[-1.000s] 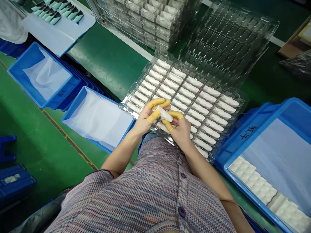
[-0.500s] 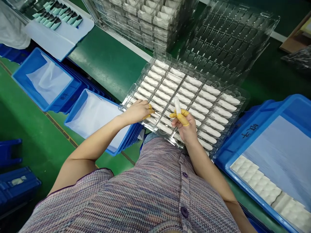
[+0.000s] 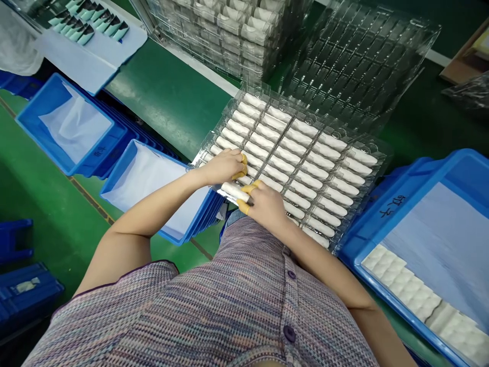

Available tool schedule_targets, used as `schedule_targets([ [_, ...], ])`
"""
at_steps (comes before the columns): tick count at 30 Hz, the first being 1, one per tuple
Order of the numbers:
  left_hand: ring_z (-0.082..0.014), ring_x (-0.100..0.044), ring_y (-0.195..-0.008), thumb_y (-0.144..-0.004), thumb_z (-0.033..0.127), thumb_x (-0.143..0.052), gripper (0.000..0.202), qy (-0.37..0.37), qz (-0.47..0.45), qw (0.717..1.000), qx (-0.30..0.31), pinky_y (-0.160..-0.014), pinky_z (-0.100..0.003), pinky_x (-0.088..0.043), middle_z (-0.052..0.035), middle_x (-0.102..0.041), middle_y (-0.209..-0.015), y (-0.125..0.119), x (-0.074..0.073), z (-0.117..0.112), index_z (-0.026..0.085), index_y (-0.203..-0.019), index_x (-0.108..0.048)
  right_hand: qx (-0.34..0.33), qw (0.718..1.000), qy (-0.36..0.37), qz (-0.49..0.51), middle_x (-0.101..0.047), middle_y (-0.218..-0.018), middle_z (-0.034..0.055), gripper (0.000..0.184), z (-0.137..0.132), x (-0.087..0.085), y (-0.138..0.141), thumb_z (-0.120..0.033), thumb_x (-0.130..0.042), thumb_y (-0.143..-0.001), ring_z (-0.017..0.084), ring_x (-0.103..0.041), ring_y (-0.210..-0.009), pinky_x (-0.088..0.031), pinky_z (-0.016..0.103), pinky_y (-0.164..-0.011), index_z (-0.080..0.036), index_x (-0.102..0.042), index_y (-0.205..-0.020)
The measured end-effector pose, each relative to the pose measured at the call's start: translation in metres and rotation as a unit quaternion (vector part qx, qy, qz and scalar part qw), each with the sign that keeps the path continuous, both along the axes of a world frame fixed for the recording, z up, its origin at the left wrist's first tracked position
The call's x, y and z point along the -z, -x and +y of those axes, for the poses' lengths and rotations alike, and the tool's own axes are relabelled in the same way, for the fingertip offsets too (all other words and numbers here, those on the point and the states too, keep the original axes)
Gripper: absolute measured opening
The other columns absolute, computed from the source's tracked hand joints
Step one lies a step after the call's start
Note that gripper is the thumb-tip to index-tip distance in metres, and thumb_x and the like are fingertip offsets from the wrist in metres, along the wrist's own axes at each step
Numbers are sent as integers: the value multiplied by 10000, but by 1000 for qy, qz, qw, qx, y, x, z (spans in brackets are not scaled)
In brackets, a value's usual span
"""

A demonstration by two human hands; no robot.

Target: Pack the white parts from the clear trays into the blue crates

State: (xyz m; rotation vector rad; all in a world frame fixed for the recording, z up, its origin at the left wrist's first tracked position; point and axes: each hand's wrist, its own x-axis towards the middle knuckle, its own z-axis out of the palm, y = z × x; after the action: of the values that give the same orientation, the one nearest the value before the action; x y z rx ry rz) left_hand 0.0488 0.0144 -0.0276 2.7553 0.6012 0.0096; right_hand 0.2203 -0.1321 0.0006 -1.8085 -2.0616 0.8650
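Note:
A clear plastic tray [image 3: 194,162] holds rows of long white rounded pieces in its slots. My right hand [image 3: 265,201], with yellow finger cots, pinches the end of one white rounded piece [image 3: 234,192] at the tray's near left corner. The piece lies at or just over its slot; I cannot tell which. Just beyond it, my left hand [image 3: 229,165] rests over the tray's left side. Its fingers, also in yellow cots, are curled, and their tips are hidden against the pieces.
Behind stands a tall stack of filled clear trays [image 3: 244,46], beside another clear tray [image 3: 355,66] with bare slots. Blue bins [image 3: 385,204] are at the right, some white pieces inside one. More blue bins [image 3: 110,176] stand left. Pale green and black parts [image 3: 91,20] lie on the far bench.
My right hand has moved left and toward me, bringing the white piece from upright down to lying at the tray's near left corner. My left hand has shifted slightly right and away from me.

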Motion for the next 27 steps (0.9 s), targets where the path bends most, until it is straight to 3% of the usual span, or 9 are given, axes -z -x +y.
schedule_targets([
  [3,-271,-594,-923,-957,253,-577,208,31,-53,998,-16,-850,-400,-427,-121,-710,-924,4,7,4,187,-1019,-764,-50,996,5,-72,-725,-1089,156,301,10,2,15,-362,-640,-958,306,-704,-987,-538,374,-797,-152,-775,-1126],
  [6,-253,-630,-948,-1020,331,-506,286,82,-122,989,-23,-911,-399,-468,-112,-745,-985,12,11,6,211,-1027,-765,-55,993,11,-100,-718,-1101,158,299,15,3,17,-363,-611,-990,298,-709,-994,-531,359,-790,-149,-751,-1142],
  [10,-286,-622,-1242,-1054,463,-460,416,88,-187,975,-77,-1074,-460,-474,-152,-699,-1325,33,12,-3,217,-1297,-692,-54,991,37,-120,-703,-1111,143,291,19,0,13,-384,-624,-994,273,-699,-990,-521,336,-801,-165,-738,-1148],
  [14,-388,-450,-1476,-996,619,-518,642,39,-126,986,-98,-1201,-578,-372,-215,-481,-1600,51,19,-16,191,-1469,-586,-93,988,27,-119,-680,-1150,154,279,28,3,17,-344,-577,-1030,274,-663,-1056,-498,333,-835,-148,-749,-1130],
  [20,-391,-388,-1532,-982,590,-552,681,22,-54,991,-120,-1230,-575,-354,-198,-412,-1657,54,22,-21,195,-1536,-528,-113,988,29,-104,-686,-1137,168,352,33,12,26,-188,-438,-1064,278,-616,-1110,-458,340,-849,-140,-787,-1053],
  [23,-388,-321,-1579,-1019,548,-500,650,-16,-49,992,-115,-1278,-633,-231,-184,-375,-1692,48,19,-32,221,-1580,-472,-106,994,20,-33,-688,-1255,140,300,21,2,8,-245,-512,-1053,258,-649,-1079,-490,343,-845,-186,-764,-1205],
  [25,-373,-286,-1601,-1043,526,-456,631,-32,-47,995,-85,-1295,-661,-134,-158,-343,-1717,43,18,-43,266,-1616,-416,-87,995,-9,42,-683,-1339,110,321,7,-11,-21,-266,-554,-1040,232,-674,-1098,-525,336,-874,-225,-714,-1316],
  [27,-360,-309,-1595,-1048,523,-447,627,-32,-46,997,-46,-1302,-658,-101,-138,-342,-1722,36,16,-51,303,-1632,-385,-39,994,-52,90,-717,-1314,85,304,-11,-29,-64,-273,-562,-1036,213,-695,-1119,-549,338,-921,-228,-716,-1295],
])
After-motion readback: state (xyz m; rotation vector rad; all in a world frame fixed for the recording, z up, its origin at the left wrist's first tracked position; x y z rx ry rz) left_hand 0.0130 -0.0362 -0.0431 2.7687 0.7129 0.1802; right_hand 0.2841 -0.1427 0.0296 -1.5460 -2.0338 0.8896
